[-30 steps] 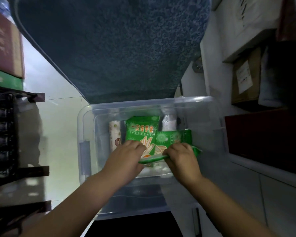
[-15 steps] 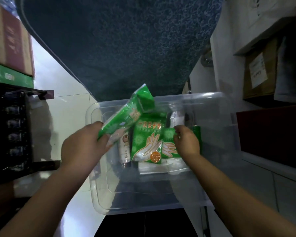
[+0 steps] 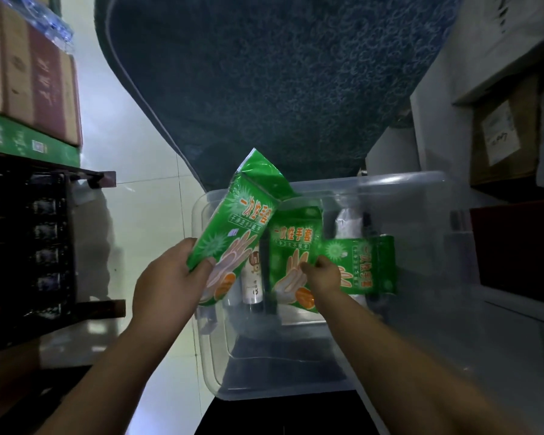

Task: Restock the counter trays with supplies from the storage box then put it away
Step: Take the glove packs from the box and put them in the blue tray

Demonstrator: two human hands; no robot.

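Since the earlier frame our left hand has lifted one clamped green glove packet toward 10 o'clock of the clear storage box, while our right hand now pinches a second glove packet inside, so unloading proceeds.

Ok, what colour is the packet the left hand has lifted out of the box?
Bright green packet, with white lettering and a pale glove picture, seen in the head view.

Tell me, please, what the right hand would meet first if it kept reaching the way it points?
Probably the middle green glove packet in the storage box: the right hand already seems to touch its lower edge, though depth is unclear.
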